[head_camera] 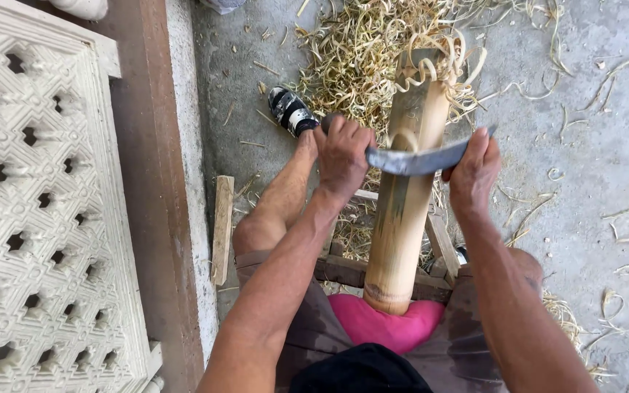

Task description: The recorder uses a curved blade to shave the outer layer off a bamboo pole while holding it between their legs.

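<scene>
Across the middle of the view: one curved two-handled blade (416,160), grey metal, lying crosswise on a thick bamboo pole (408,182). Left hand (342,154), fist clenched round the blade's left end, knuckles up. Right hand (473,173), fingers curled tight round the right end, thumb side toward the pole. Pole runs from the lap away between both hands, pale yellow-green, its near cut end pressed against a pink pad (387,325) at the waist; its far end carries curled peelings. Blade edge touches the pole's upper face, with a thin curl of shaving standing just at the contact. Beneath the pole, a low wooden frame (438,244) of dark slats supports it. Beyond, a heap of pale bamboo shavings (358,58) spreads over the grey concrete floor (591,145). Left leg bare, foot in a black-and-white shoe (290,110) beside the heap. At far left, a white pierced lattice panel (38,204) against a brown post. No packages, labels or signs visible.
</scene>
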